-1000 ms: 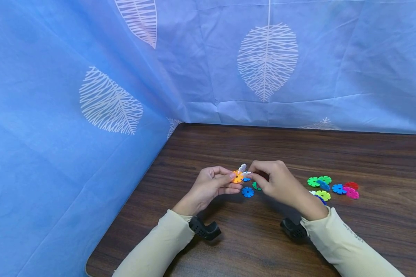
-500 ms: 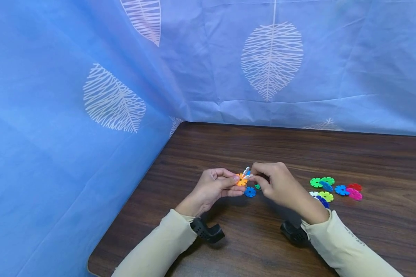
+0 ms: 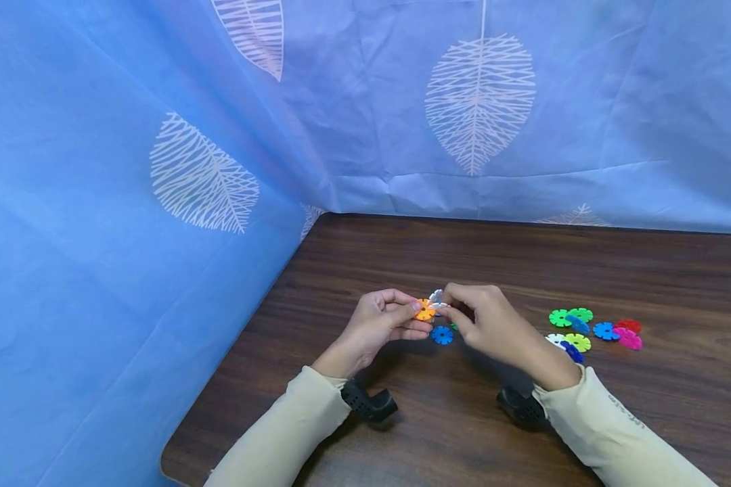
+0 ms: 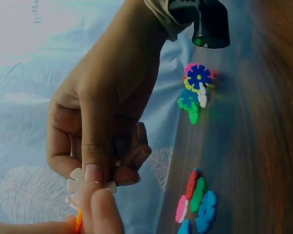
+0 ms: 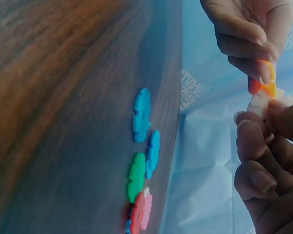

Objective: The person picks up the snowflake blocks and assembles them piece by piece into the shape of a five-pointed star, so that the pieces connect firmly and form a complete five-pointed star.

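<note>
My left hand [image 3: 386,325] pinches an orange snowflake disc [image 3: 424,310], a flat round plastic piece with notched edges, between thumb and fingers. Two white snowflake discs [image 3: 435,297] stand at its right side, at an angle to it. My right hand [image 3: 493,323] pinches one white snowflake disc [image 5: 256,104] between thumb and forefinger, right against the orange one. Fingertips cover the join, so how deep the slots sit cannot be told. Below the hands, a blue disc [image 3: 442,335] lies on the table, and a green disc [image 3: 454,326] is mostly hidden behind the right hand.
On the dark wood table [image 3: 365,250], several loose discs lie to the right: green [image 3: 559,318], yellow [image 3: 579,343], dark blue [image 3: 574,352], red [image 3: 629,326] and pink [image 3: 630,339], some overlapping. A blue leaf-patterned cloth [image 3: 365,135] hangs along the back and left edges.
The held discs have tilted, the white ones turning edge-on and then showing their faces again. Both hands keep their hold. The head view has shifted slightly.
</note>
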The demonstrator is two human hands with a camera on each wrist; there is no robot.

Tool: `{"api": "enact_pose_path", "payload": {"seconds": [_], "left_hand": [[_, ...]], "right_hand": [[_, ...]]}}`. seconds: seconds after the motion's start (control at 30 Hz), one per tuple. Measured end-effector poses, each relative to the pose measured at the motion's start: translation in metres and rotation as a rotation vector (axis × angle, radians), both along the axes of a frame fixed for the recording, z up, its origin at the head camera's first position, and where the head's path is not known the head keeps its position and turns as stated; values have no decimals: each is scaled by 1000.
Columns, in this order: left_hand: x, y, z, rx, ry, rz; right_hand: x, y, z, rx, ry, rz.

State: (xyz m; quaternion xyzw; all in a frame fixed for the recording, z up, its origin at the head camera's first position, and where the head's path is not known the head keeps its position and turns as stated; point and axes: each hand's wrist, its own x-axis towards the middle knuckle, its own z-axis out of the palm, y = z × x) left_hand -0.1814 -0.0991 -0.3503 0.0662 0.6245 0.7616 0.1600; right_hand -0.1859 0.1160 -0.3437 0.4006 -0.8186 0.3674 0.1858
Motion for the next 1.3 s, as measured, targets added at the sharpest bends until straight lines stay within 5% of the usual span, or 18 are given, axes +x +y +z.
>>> {"api": "enact_pose_path", "payload": {"seconds": [0.23, 0.4, 0.6, 0.73, 0.93, 1.13, 1.3], "left_hand": [[-2, 8, -1, -157, 89, -35], [-1, 11, -5, -312, 226, -58], [1, 12, -9, -640, 425, -109], [-1, 16, -9, -843, 484, -169], [-6, 23, -5, -972, 493, -228], [-8, 29, -4, -1166, 645, -292], [-7, 34, -4, -1191, 678, -302]], "right_hand": [[5, 20, 7, 4, 19, -14], [13, 42, 4, 21, 48, -78], [28, 79, -3, 35, 67, -162], [43, 108, -8, 41, 95, -229], [61, 149, -13, 94, 83, -309], [68, 187, -14, 218, 46, -446], [69, 203, -16, 272, -22, -471]]}}
